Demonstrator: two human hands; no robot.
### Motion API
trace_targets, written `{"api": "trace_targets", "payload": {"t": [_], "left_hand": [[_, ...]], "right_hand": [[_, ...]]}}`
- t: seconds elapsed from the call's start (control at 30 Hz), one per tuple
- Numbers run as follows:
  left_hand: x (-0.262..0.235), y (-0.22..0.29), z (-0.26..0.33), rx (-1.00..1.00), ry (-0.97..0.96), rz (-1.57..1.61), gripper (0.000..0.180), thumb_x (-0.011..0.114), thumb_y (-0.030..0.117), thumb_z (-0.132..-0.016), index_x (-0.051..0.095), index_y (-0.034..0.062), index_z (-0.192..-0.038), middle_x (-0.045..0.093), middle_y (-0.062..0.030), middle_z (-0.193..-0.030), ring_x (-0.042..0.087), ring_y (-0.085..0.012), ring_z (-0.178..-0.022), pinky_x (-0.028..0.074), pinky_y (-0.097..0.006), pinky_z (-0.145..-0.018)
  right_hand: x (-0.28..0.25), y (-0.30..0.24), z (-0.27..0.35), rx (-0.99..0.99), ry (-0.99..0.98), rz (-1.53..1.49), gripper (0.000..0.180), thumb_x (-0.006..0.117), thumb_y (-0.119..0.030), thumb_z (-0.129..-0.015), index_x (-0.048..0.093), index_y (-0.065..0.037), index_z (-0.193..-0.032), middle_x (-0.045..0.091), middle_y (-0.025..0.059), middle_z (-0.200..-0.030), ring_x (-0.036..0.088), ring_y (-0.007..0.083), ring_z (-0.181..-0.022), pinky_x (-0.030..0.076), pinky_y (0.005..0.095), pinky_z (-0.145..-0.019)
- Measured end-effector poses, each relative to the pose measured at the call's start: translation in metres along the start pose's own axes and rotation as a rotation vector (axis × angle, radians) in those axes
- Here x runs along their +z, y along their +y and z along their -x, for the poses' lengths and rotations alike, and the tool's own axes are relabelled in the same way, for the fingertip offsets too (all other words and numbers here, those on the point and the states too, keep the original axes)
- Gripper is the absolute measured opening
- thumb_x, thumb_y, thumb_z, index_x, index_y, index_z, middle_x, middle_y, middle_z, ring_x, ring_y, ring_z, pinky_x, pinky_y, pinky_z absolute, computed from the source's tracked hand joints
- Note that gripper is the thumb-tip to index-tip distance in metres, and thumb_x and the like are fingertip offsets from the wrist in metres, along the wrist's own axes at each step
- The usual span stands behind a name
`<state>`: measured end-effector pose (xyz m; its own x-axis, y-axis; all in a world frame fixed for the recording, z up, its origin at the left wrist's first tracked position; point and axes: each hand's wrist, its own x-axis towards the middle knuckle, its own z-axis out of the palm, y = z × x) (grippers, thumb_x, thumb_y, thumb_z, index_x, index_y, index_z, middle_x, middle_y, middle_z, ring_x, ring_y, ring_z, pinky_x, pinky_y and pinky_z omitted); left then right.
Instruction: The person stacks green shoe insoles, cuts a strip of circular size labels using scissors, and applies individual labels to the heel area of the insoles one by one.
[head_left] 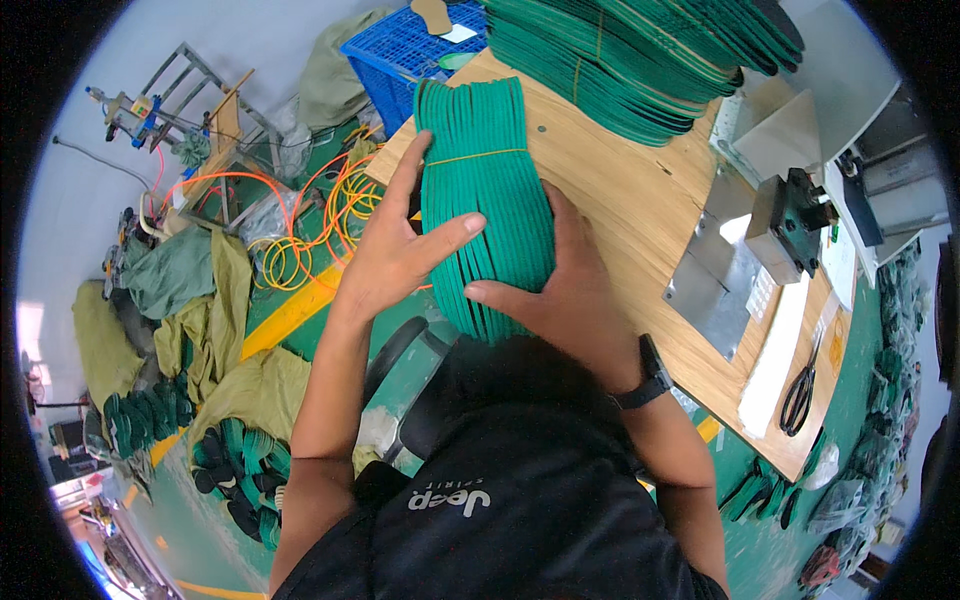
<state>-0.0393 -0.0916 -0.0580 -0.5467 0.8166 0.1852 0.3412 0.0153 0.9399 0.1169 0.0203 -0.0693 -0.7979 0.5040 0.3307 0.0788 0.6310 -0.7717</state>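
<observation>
My left fingers (455, 228) lie spread across the near face of the bundle of green insoles (485, 200), the index stretched up along its left edge toward the thin yellow band (478, 156) that ties it. My right fingers (500, 295) curl in from the other side, the thumb pressed along the right flank, so both hands clasp the stack between them, neither one clenched nor slack. The bundle stands on edge in the centre of the frame, its far end resting on the wooden table (620, 190) and its near end overhanging toward my chest.

To do this well, I judge I should keep the palms flat and squeeze evenly, so the thin pieces stay flush and none slips out of the band. My left hand (395, 255) does best steadying the edge while my right hand (570, 290) bears the weight from below; the lower end is hidden behind my fingers, so I cannot tell whether the edges line up there.

Further out, a larger heap of green insoles (640, 55) fills the upper middle of the frame, well apart from my bundle, beside a blue crate (400, 50) at upper centre-left. Metal plates (720, 270) and a small press (790, 220) sit at right, scissors (800, 390) at lower right. Orange hoses (310, 220) coil on the floor at left.
</observation>
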Motion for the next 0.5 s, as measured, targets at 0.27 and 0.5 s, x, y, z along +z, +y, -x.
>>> {"api": "trace_targets", "payload": {"t": [0.27, 0.5], "left_hand": [[-0.004, -0.001, 0.001, -0.101, -0.067, 0.180, 0.077, 0.072, 0.023, -0.080, 0.032, -0.0006, -0.142, 0.041, -0.0178, -0.139, 0.039, -0.0236, -0.128, 0.029, -0.035, -0.107], [-0.008, 0.000, 0.001, -0.034, -0.068, 0.044, 0.074, 0.072, 0.021, -0.081, 0.034, -0.0012, -0.140, 0.048, -0.0167, -0.133, 0.046, -0.0209, -0.121, 0.036, -0.033, -0.102]], "right_hand": [[-0.004, 0.010, -0.003, 0.025, -0.067, -0.115, 0.093, 0.078, -0.041, -0.070, 0.029, 0.006, -0.134, 0.045, 0.0284, -0.126, 0.044, 0.0435, -0.116, 0.036, 0.0474, -0.099], [-0.003, 0.013, 0.001, 0.066, -0.066, -0.183, 0.088, 0.076, -0.040, -0.075, 0.029, 0.005, -0.135, 0.046, 0.0272, -0.126, 0.045, 0.0410, -0.117, 0.036, 0.0465, -0.099]]}}
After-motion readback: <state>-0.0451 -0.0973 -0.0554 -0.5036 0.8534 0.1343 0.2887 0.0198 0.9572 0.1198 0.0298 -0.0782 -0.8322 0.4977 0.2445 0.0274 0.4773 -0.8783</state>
